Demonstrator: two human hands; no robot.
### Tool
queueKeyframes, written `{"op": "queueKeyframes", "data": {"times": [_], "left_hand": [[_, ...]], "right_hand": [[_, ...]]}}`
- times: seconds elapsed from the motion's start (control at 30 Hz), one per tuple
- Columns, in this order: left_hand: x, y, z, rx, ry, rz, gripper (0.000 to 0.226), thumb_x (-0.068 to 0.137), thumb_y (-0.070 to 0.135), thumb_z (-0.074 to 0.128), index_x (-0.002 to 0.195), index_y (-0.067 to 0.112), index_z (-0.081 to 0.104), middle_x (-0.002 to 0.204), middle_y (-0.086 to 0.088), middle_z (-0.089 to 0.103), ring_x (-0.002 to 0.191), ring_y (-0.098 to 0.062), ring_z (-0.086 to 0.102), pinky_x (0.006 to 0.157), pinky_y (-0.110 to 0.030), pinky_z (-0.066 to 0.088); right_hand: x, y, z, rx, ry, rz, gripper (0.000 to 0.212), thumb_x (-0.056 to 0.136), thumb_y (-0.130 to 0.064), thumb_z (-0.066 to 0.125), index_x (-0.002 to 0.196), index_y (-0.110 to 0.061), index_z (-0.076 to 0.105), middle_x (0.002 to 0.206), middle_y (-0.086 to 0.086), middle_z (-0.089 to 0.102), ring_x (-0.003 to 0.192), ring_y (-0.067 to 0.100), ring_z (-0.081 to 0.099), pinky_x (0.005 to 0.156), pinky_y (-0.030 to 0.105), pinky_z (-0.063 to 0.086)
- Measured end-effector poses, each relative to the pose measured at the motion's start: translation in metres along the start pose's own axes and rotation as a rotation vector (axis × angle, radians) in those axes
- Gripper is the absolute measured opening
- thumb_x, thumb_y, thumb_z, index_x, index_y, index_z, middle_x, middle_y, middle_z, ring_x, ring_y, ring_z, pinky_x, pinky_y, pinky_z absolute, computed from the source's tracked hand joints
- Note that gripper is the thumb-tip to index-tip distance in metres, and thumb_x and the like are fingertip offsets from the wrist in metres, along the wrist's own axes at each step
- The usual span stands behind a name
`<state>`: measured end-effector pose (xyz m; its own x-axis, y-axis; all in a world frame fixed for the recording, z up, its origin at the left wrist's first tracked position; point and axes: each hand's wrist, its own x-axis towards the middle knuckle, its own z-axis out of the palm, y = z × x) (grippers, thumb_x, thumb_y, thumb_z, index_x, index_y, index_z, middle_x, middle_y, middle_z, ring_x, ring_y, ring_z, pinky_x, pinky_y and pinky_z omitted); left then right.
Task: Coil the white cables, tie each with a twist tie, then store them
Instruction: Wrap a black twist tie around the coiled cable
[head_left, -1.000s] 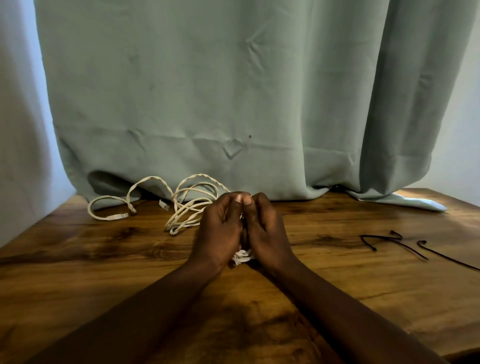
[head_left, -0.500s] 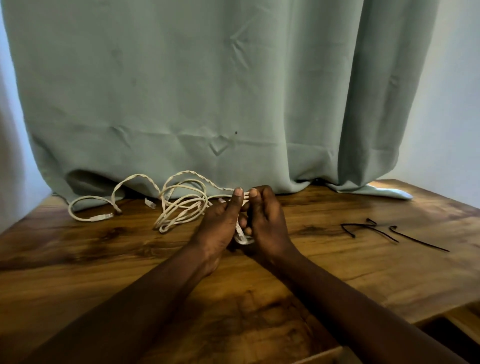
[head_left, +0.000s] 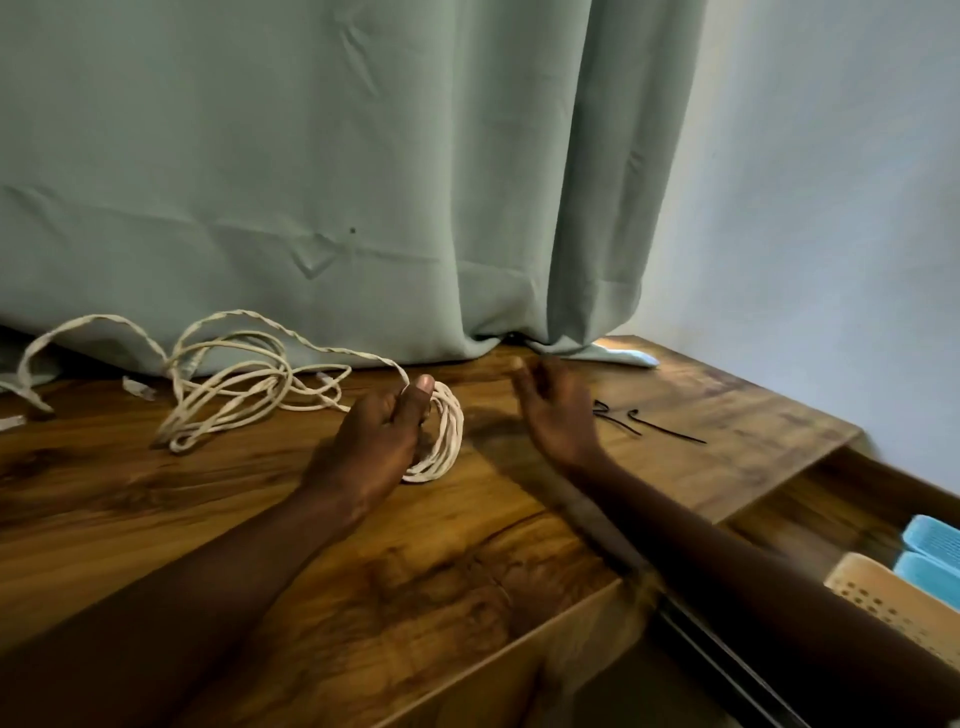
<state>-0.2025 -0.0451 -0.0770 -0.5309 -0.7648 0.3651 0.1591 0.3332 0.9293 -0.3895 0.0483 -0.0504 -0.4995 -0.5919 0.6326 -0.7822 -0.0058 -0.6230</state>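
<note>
A small round coil of white cable is gripped by the left hand. The thumb is pressed across the top of the coil and the fingers are curled beneath it, and the lower edge of the coil is rested on the wooden table. From the coil a twisted, rope-like strand is led up and to the left into the loose white cables. These are heaped in tangled loops near the back of the table, with small clear plugs seen at some ends. The right hand is held released, with the palm turned towards the left and the fingers slightly bent and spread. Nothing is held in it, and its outline is blurred. Just beyond it, thin black twist ties are laid flat on the table as bent wiry strips. The tabletop is shown as glossy brown wood with dark, swirling grain. A matte grey-green curtain is hung behind in soft folds, its hem resting on the table. A pale wall is seen to the right. At the lower right, a wooden compartment below the tabletop is shown open. In it a beige perforated basket and blue plastic pieces are kept.
</note>
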Motion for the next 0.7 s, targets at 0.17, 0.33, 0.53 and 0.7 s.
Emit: {"op": "queueKeyframes", "data": {"times": [0.17, 0.33, 0.53, 0.7], "left_hand": [[-0.003, 0.008, 0.002, 0.008, -0.048, 0.009, 0.042, 0.107, 0.046, 0.048, 0.081, 0.014, 0.055, 0.05, 0.009, 0.045, 0.045, -0.008, 0.041, 0.052, -0.028, 0.035], [-0.004, 0.011, -0.002, -0.049, -0.094, -0.037, 0.041, 0.107, 0.046, 0.048, 0.082, 0.014, 0.054, 0.05, 0.008, 0.042, 0.046, -0.009, 0.041, 0.054, -0.028, 0.036], [-0.002, 0.009, -0.006, -0.034, -0.098, -0.071, 0.045, 0.104, 0.053, 0.05, 0.083, 0.014, 0.057, 0.052, 0.005, 0.046, 0.048, -0.01, 0.045, 0.052, -0.026, 0.038], [0.0, 0.008, -0.007, -0.042, -0.092, -0.075, 0.046, 0.103, 0.054, 0.051, 0.082, 0.014, 0.059, 0.054, 0.005, 0.045, 0.049, -0.011, 0.048, 0.055, -0.028, 0.041]], "right_hand": [[0.042, 0.057, -0.043, -0.539, -0.113, 0.244, 0.022, 0.089, -0.043, 0.073, 0.09, -0.021, 0.073, 0.102, 0.004, 0.073, 0.103, 0.026, 0.067, 0.075, 0.031, 0.042], [0.045, 0.071, -0.035, -0.604, -0.304, 0.379, 0.039, 0.089, -0.046, 0.073, 0.104, -0.01, 0.072, 0.103, 0.012, 0.071, 0.1, 0.03, 0.064, 0.075, 0.033, 0.048], [0.04, 0.073, -0.03, -0.53, -0.3, 0.391, 0.025, 0.096, -0.032, 0.067, 0.107, -0.01, 0.07, 0.105, 0.012, 0.071, 0.097, 0.028, 0.063, 0.077, 0.033, 0.05], [0.03, 0.05, -0.033, -0.162, -0.351, 0.431, 0.01, 0.102, -0.023, 0.061, 0.099, -0.015, 0.066, 0.093, 0.007, 0.068, 0.079, 0.018, 0.062, 0.063, 0.029, 0.047]]}}
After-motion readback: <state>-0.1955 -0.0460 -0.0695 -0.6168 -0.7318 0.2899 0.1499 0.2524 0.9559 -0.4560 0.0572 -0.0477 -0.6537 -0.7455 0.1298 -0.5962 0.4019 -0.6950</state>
